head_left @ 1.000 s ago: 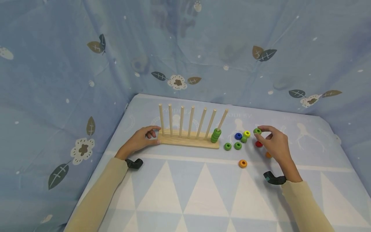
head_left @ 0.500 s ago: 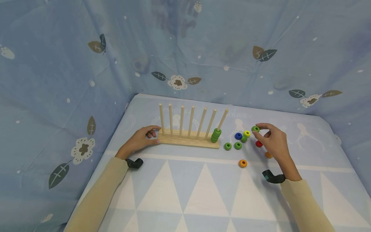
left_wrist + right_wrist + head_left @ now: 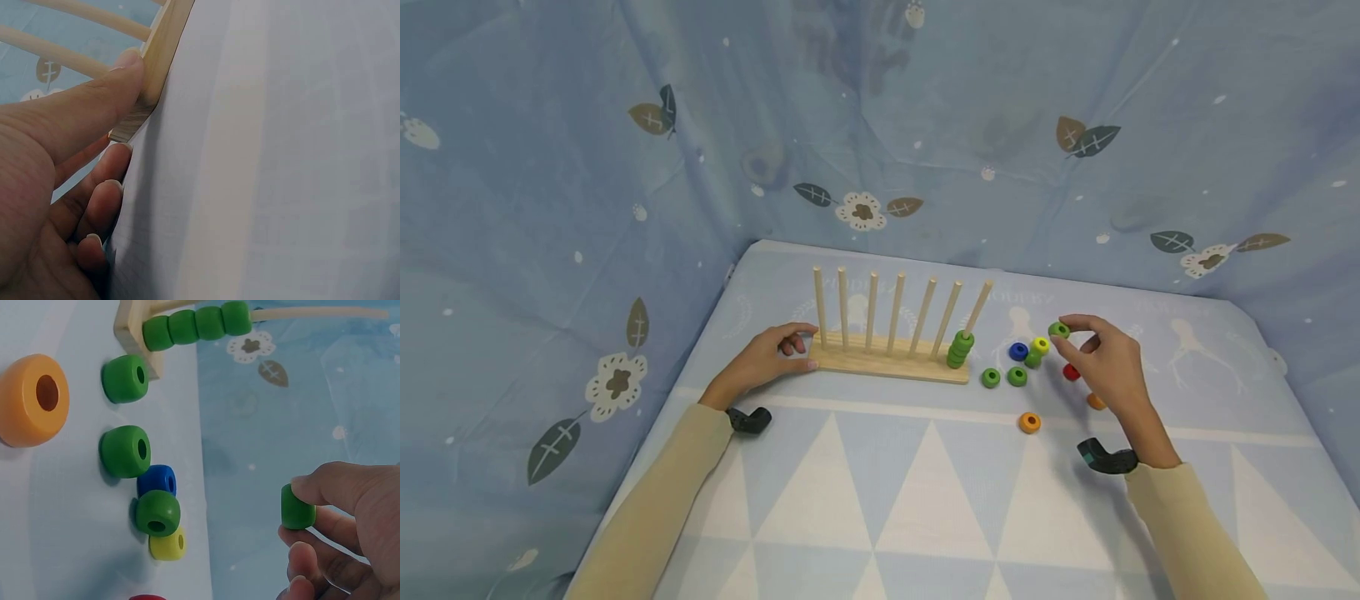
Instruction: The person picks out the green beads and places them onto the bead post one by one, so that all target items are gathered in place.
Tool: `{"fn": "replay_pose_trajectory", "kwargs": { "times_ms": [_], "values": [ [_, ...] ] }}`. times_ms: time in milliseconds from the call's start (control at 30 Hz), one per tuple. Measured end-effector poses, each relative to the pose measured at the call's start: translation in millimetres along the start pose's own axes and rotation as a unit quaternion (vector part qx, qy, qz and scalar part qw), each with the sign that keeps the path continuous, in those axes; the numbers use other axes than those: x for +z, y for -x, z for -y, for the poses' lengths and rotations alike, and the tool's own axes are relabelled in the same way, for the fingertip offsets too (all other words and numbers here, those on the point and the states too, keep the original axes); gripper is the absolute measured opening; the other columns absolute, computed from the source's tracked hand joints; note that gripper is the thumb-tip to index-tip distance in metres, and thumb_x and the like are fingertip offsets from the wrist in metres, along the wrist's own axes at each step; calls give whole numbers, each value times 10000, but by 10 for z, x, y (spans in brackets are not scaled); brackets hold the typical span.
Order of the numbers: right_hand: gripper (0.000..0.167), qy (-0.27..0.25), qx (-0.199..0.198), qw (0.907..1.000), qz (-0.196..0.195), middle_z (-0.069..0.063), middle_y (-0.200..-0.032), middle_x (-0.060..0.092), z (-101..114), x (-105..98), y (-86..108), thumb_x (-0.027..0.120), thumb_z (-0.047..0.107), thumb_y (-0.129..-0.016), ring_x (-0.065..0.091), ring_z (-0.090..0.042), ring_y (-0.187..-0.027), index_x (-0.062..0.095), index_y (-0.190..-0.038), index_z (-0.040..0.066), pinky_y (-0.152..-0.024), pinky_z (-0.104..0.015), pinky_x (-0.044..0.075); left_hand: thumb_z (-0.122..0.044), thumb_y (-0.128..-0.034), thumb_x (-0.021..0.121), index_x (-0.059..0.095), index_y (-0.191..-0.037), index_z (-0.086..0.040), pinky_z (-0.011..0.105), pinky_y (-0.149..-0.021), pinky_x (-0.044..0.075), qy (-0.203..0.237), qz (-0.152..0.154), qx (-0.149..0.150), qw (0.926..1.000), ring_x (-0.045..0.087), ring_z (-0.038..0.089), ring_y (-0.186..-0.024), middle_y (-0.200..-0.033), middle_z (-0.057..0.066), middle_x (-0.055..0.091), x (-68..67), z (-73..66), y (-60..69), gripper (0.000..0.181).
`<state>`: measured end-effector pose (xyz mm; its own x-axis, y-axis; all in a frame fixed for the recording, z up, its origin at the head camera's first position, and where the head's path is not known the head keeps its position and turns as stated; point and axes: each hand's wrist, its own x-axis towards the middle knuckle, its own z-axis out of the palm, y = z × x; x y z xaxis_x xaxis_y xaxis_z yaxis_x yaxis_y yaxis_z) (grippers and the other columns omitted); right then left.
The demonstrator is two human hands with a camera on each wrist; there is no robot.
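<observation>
A wooden rack [image 3: 887, 364] with seven upright pegs stands on the table. Its rightmost peg carries a stack of green beads [image 3: 959, 350], several of them in the right wrist view. The left hand [image 3: 765, 360] grips the rack's left end between thumb and fingers; in the left wrist view the thumb lies on the board's end [image 3: 150, 87]. Between thumb and fingertips the right hand [image 3: 1108, 364] pinches a green bead [image 3: 1059, 331], raised above the table, also visible in the right wrist view [image 3: 298, 507].
Loose beads lie right of the rack: two green [image 3: 991, 378] [image 3: 125, 452], a blue one [image 3: 1018, 352], a yellow one [image 3: 1040, 346] by another green [image 3: 1033, 359], a red one [image 3: 1071, 372] and two orange [image 3: 1030, 422] [image 3: 1097, 402]. A patterned curtain [image 3: 985, 108] rises behind.
The right hand has moved slightly left and away from the person, with the green bead still pinched. The left hand keeps its hold on the rack's end.
</observation>
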<state>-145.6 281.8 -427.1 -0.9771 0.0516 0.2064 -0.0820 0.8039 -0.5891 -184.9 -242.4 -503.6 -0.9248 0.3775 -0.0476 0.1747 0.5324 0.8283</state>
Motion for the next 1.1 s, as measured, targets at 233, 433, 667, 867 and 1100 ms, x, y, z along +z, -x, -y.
{"fn": "replay_pose_trajectory", "kwargs": {
  "times_ms": [233, 433, 667, 867, 1100],
  "values": [
    [395, 13, 5, 10000, -23, -146, -1165, 680, 48, -9, 3, 729, 274, -976, 549, -246, -674, 671, -1311, 73, -485, -302, 387, -269, -895, 838, 559, -1459, -91, 428, -856, 413, 4, -4, -2, 10000, 499, 255, -920, -1061, 102, 596, 6, 15, -15, 654],
    [403, 0, -8, 10000, -33, -169, -1190, 674, 91, -26, 13, 727, 277, -979, 543, -257, -717, 667, -1319, 69, -490, -302, 392, -290, -889, 843, 561, -1460, -101, 434, -862, 412, 9, 1, -16, 10000, 498, 261, -923, -1062, 104, 597, 4, 9, -9, 665],
    [403, 24, -118, 9999, -63, -162, -1205, 669, 133, -18, 13, 724, 289, -982, 536, -248, -759, 670, -1320, 75, -500, -293, 403, -265, -898, 834, 548, -1471, -83, 442, -863, 402, 84, -17, -57, 9999, 491, 267, -925, -1078, 144, 599, 13, 34, -10, 666],
    [398, 68, -228, 9997, -87, -167, -1207, 666, 166, -21, 20, 720, 282, -985, 521, -237, -778, 674, -1321, 73, -505, -287, 401, -234, -906, 825, 543, -1472, -70, 450, -860, 401, 56, -16, -70, 10000, 490, 285, -929, -1084, 162, 597, 11, 5, 8, 654],
    [401, 39, -285, 9995, -87, -177, -1204, 663, 215, -39, 33, 732, 276, -979, 522, -241, -770, 677, -1320, 72, -492, -269, 400, -305, -885, 843, 568, -1454, -114, 437, -857, 415, 59, -4, -7, 10000, 498, 260, -915, -1054, 98, 597, 6, 45, -5, 661]
  ]
}}
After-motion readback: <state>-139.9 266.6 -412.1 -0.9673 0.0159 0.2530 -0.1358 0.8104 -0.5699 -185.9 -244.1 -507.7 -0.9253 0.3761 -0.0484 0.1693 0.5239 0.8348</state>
